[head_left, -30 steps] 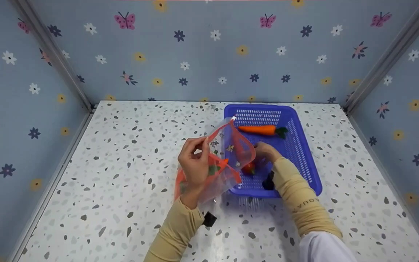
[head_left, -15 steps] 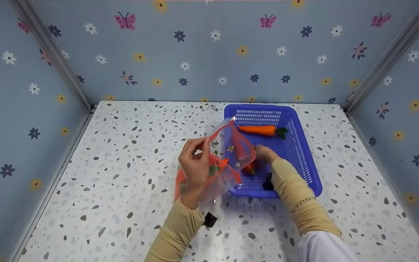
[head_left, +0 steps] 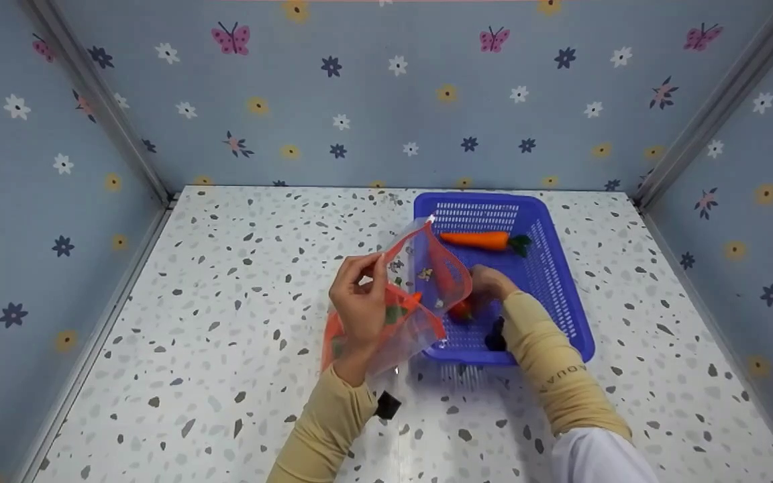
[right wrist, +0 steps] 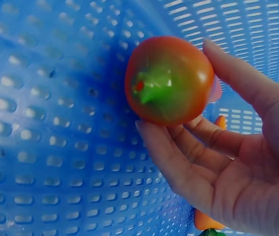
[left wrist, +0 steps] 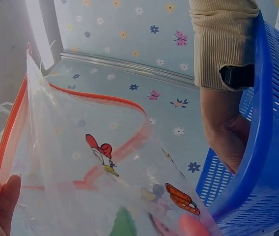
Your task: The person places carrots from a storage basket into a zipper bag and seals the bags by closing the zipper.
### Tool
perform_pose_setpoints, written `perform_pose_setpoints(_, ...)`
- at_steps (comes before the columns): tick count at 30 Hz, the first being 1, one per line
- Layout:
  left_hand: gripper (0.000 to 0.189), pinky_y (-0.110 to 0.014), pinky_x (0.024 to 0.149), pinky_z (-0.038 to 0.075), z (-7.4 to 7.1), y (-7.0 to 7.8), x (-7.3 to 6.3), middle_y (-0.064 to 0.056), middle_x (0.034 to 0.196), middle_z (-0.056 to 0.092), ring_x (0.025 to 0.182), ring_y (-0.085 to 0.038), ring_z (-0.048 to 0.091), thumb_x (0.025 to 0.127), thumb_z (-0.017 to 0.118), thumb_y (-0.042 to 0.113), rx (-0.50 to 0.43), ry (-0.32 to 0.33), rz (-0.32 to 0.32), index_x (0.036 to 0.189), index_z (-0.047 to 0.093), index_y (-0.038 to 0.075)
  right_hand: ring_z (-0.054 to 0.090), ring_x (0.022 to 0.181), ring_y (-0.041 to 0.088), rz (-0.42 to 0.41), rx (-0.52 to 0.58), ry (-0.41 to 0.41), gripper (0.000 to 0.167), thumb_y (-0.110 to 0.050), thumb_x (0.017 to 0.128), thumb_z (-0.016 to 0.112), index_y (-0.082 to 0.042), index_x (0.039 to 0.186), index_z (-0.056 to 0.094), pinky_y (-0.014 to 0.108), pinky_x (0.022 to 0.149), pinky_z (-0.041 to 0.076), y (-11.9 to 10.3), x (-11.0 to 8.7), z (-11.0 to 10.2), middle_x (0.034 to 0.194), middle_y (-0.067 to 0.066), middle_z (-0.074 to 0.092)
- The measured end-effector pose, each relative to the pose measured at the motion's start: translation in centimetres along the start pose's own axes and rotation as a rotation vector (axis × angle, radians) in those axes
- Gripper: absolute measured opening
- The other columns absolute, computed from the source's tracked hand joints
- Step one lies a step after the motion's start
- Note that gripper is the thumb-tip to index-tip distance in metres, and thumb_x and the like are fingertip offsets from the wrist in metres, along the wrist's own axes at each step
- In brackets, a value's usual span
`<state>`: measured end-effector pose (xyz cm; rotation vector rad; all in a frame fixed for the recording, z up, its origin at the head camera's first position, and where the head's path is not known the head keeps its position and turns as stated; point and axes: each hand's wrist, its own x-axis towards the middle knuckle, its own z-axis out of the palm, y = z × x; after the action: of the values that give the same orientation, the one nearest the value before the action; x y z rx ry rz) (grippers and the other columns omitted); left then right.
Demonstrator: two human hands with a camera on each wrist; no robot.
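Note:
My left hand (head_left: 359,298) pinches the rim of a clear zip bag (head_left: 420,335) with orange-red edges and cartoon prints; its mouth gapes toward the basket. Something green (left wrist: 124,223) and something red (left wrist: 193,225) show through the plastic in the left wrist view. My right hand (head_left: 490,282) reaches down inside a blue slotted basket (head_left: 571,302). Between its thumb and fingers it holds a red, round-ended, tomato-like vegetable (right wrist: 171,81) with a green stem end, close to the basket wall. In the head view, the bag hides part of those fingers.
An orange carrot (head_left: 480,240) with a green top lies at the far side of the basket. The bag's mouth overlaps the basket's left rim in the head view. Flowered panels (head_left: 373,100) stand behind and on both sides of the speckled table (head_left: 225,335).
Both hands stay almost still. The right hand shifts only slightly in the basket with the red vegetable beside it, and the bag keeps its place.

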<state>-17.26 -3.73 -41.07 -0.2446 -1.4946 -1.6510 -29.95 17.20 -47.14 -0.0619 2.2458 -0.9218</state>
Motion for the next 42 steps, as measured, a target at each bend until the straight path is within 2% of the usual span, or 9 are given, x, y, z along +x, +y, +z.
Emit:
perform_pose_setpoints(5, 0.008, -0.022, 0.043, 0.045, 0.0, -0.1, -0.1, -0.008, 0.075, 0.056, 0.062, -0.016, 0.052, 0.081, 0.058, -0.007, -0.007, 0.000, 0.020, 0.085, 0.065, -0.007, 0.059, 0.054, 0.023, 0.000, 0.051, -0.022, 0.011, -0.003, 0.079, 0.056, 0.006, 0.083, 0.055, 0.038, 0.057, 0.052, 0.3, 0.4, -0.3, 0.060, 0.009, 0.053)
perform_pose_setpoints(10, 0.008, -0.021, 0.044, 0.045, 0.1, -0.1, -0.1, -0.008, 0.075, 0.056, 0.062, -0.016, 0.052, 0.081, 0.058, -0.007, -0.013, -0.002, 0.031, 0.085, 0.065, -0.007, 0.058, 0.057, 0.019, 0.028, 0.089, 0.011, 0.018, -0.006, 0.081, 0.054, 0.005, 0.094, 0.057, 0.042, 0.067, 0.051, -0.2, 0.1, -0.8, 0.063, 0.007, 0.052)
perform_pose_setpoints(14, 0.009, -0.022, 0.044, 0.046, 0.1, -0.2, -0.1, -0.010, 0.074, 0.056, 0.063, -0.015, 0.052, 0.080, 0.058, -0.009, -0.010, 0.006, 0.020, 0.085, 0.065, -0.007, 0.058, 0.060, 0.019, 0.001, 0.141, 0.034, 0.023, -0.009, 0.082, 0.055, 0.007, 0.098, 0.058, 0.043, 0.072, 0.050, -0.6, -0.6, -1.2, 0.068, 0.008, 0.056)
perform_pose_setpoints(19, 0.009, -0.021, 0.044, 0.046, 0.0, -0.1, 0.0, -0.013, 0.074, 0.055, 0.063, -0.014, 0.052, 0.079, 0.058, -0.011, -0.010, 0.008, 0.015, 0.085, 0.065, -0.008, 0.061, 0.062, 0.021, -0.029, 0.177, 0.062, 0.024, -0.015, 0.081, 0.060, 0.006, 0.094, 0.060, 0.040, 0.067, 0.052, -1.1, -1.6, -1.9, 0.073, 0.010, 0.061)
perform_pose_setpoints(23, 0.009, -0.021, 0.045, 0.046, 0.0, 0.0, 0.0, -0.014, 0.075, 0.055, 0.064, -0.015, 0.052, 0.079, 0.058, -0.011, -0.015, 0.003, 0.014, 0.085, 0.065, -0.009, 0.060, 0.067, 0.022, -0.031, 0.164, 0.093, 0.032, -0.025, 0.079, 0.067, 0.003, 0.095, 0.061, 0.040, 0.067, 0.052, -1.6, -2.7, -2.7, 0.077, 0.010, 0.060)
perform_pose_setpoints(29, 0.009, -0.022, 0.044, 0.046, 0.1, -0.1, 0.0, -0.010, 0.075, 0.056, 0.064, -0.015, 0.052, 0.081, 0.059, -0.007, 0.003, 0.007, 0.008, 0.086, 0.066, -0.006, 0.059, 0.074, 0.022, -0.082, 0.145, 0.133, 0.042, -0.028, 0.077, 0.070, 0.003, 0.102, 0.059, 0.040, 0.066, 0.052, -2.6, -4.7, -3.9, 0.089, 0.012, 0.058)
perform_pose_setpoints(34, 0.009, -0.021, 0.044, 0.045, 0.1, 0.0, 0.0, -0.012, 0.074, 0.055, 0.063, -0.014, 0.052, 0.080, 0.058, -0.009, 0.008, 0.003, -0.004, 0.085, 0.066, -0.008, 0.058, 0.077, 0.022, -0.121, 0.150, 0.144, 0.049, -0.031, 0.074, 0.072, 0.003, 0.106, 0.057, 0.039, 0.066, 0.052, -3.2, -6.7, -4.4, 0.096, 0.015, 0.055)
perform_pose_setpoints(37, 0.009, -0.022, 0.043, 0.046, 0.1, 0.4, 0.1, -0.015, 0.073, 0.055, 0.063, -0.015, 0.052, 0.079, 0.057, -0.012, -0.006, -0.005, -0.010, 0.085, 0.065, -0.010, 0.059, 0.080, 0.024, -0.144, 0.146, 0.146, 0.050, -0.030, 0.074, 0.072, 0.003, 0.108, 0.055, 0.037, 0.065, 0.052, -3.5, -7.8, -4.5, 0.100, 0.017, 0.055)
perform_pose_setpoints(42, 0.008, -0.022, 0.044, 0.046, 0.1, 1.9, 0.4, -0.018, 0.073, 0.054, 0.063, -0.015, 0.052, 0.079, 0.056, -0.015, -0.011, -0.013, -0.012, 0.083, 0.062, -0.014, 0.058, 0.083, 0.025, -0.214, 0.110, 0.146, 0.049, -0.029, 0.076, 0.070, 0.003, 0.109, 0.055, 0.037, 0.065, 0.052, -3.7, -9.7, -4.4, 0.100, 0.018, 0.055)
